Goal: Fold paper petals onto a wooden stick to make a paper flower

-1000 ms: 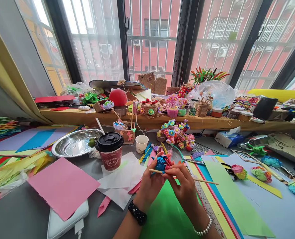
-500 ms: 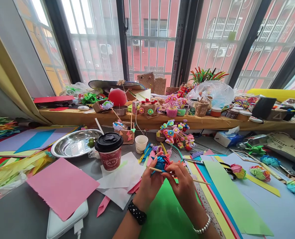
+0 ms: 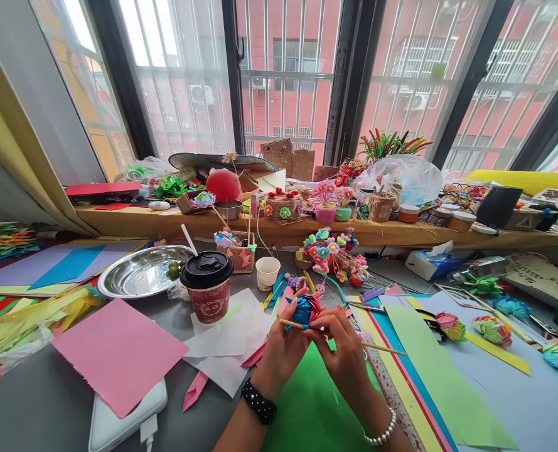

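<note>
Both my hands meet above a green paper sheet (image 3: pixel 314 408) at the front middle of the table. My left hand (image 3: pixel 281 351), with a black watch at the wrist, is closed around a blue and red paper flower (image 3: pixel 305 309). My right hand (image 3: pixel 342 355), with a pearl bracelet, pinches a thin wooden stick (image 3: pixel 386 347) that runs across under the flower and sticks out to the right. The fingertips of both hands touch at the flower.
A red cup with a black lid (image 3: pixel 208 286) and a steel dish (image 3: pixel 140 272) stand to the left, beside a pink sheet (image 3: pixel 113 355) and a white power bank (image 3: pixel 118 420). Coloured paper strips (image 3: pixel 424 370) and finished flowers (image 3: pixel 493 328) lie right. The sill (image 3: pixel 279 229) is crowded with crafts.
The hands stay almost in place. The stick's right end has shifted a little, and my right fingers have moved slightly along it at the flower.
</note>
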The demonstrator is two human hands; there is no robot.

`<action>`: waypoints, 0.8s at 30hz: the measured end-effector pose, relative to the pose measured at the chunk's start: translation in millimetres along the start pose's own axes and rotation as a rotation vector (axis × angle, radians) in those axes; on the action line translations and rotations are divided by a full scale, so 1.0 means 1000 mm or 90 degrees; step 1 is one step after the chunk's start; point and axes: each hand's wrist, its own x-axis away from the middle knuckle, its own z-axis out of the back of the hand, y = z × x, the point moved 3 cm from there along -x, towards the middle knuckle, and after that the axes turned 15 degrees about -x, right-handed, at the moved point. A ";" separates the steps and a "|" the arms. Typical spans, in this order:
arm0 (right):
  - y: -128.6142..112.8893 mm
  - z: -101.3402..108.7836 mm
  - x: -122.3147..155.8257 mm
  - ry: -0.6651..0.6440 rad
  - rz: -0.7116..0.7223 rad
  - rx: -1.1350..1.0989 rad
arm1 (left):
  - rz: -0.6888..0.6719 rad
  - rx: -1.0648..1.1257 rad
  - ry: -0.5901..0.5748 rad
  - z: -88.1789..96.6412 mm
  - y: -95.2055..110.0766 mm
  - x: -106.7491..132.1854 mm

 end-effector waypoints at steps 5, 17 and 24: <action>0.001 0.000 0.000 0.005 -0.036 -0.004 | -0.006 0.009 0.000 0.001 0.000 -0.001; 0.004 0.006 -0.004 -0.057 -0.120 0.108 | -0.026 0.005 -0.024 0.000 -0.001 0.000; -0.003 0.006 -0.006 -0.035 -0.110 0.092 | -0.036 0.014 -0.036 0.001 0.000 -0.001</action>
